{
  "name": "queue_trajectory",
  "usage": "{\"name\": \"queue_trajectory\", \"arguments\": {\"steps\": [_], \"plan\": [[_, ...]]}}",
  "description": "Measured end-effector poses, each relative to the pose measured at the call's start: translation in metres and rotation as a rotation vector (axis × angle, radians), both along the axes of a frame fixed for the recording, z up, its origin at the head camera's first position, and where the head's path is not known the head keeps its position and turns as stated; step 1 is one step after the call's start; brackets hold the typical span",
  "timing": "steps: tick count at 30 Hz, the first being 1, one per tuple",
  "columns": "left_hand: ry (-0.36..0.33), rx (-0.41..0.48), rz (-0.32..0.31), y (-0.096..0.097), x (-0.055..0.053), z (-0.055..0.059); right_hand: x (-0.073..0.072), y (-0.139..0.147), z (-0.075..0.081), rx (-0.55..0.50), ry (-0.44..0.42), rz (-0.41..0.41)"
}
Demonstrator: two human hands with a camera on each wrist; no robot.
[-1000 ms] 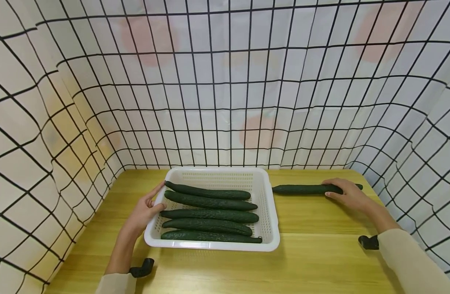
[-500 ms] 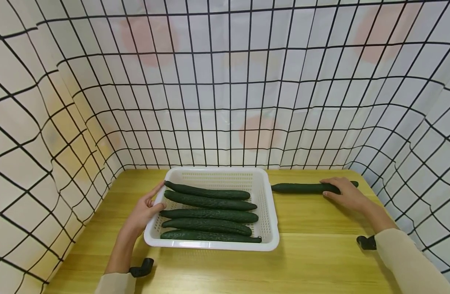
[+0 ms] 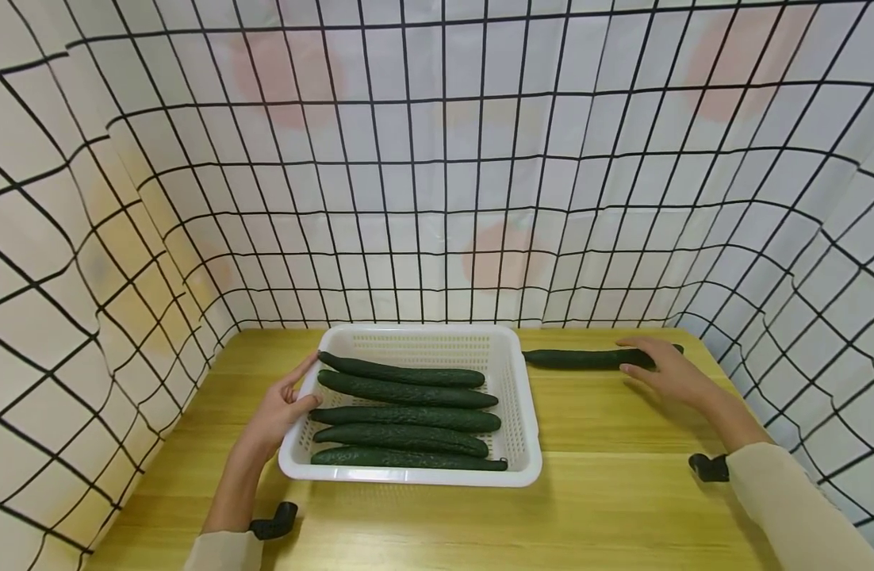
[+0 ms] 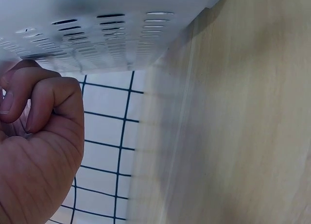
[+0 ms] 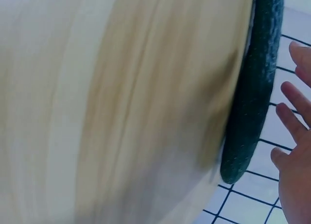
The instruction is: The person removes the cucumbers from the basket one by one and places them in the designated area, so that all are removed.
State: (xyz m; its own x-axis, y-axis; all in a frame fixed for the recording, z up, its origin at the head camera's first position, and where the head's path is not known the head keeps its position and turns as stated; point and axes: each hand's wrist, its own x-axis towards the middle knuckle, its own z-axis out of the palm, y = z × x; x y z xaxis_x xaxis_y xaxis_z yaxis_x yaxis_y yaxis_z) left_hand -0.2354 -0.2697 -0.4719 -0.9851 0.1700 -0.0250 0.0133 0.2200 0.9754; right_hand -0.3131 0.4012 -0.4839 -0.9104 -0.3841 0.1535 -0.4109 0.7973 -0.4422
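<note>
A white plastic basket (image 3: pixel 533 444) stands on the table with several dark green cucumbers (image 3: pixel 408 394) lying side by side in it. My left hand (image 3: pixel 276 412) grips its left side, thumb over the rim. In the left wrist view, that hand's curled fingers (image 4: pixel 48 95) lie against the slotted wall. Right of the basket, a single cucumber (image 3: pixel 569 359) lies on the table, one end close to the basket's rim. Over its right part is my right hand (image 3: pixel 661 373), thumb on the near side. The right wrist view shows loosely spread fingers (image 5: pixel 293 122) apart from the cucumber (image 5: pixel 252 88).
The wooden table (image 3: pixel 622 500) reaches back to a wall of black wire grid (image 3: pixel 444 182) over pale sheeting. Similar grid encloses the left and right sides. A small black device (image 3: pixel 708 468) sits on each wrist.
The lone cucumber has shifted a little left and back, and my right hand has moved the same way, its thumb now farther from it. My left hand and the basket stay nearly still.
</note>
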Motion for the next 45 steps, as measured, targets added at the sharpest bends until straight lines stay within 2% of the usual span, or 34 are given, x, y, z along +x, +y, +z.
{"name": "queue_trajectory", "arguments": {"steps": [5,12,20,30,34,45], "plan": [[-0.004,0.028,-0.004,0.0,0.0,-0.001,0.001,-0.01,0.008,-0.018,-0.012,-0.027],[0.001,0.066,-0.028,-0.001,0.002,0.0,0.003,-0.039,0.026,-0.045,0.006,-0.012],[-0.005,0.071,-0.015,0.0,0.0,0.001,0.004,-0.091,0.046,-0.153,0.056,0.056],[-0.008,0.044,-0.002,0.005,0.0,0.0,0.008,-0.157,0.066,-0.163,0.087,0.175],[-0.023,0.042,0.007,0.006,0.002,0.001,0.007,-0.181,0.067,-0.159,0.057,0.199],[-0.031,0.057,0.003,0.003,0.002,0.002,0.003,-0.233,0.053,-0.132,-0.02,0.274]]}}
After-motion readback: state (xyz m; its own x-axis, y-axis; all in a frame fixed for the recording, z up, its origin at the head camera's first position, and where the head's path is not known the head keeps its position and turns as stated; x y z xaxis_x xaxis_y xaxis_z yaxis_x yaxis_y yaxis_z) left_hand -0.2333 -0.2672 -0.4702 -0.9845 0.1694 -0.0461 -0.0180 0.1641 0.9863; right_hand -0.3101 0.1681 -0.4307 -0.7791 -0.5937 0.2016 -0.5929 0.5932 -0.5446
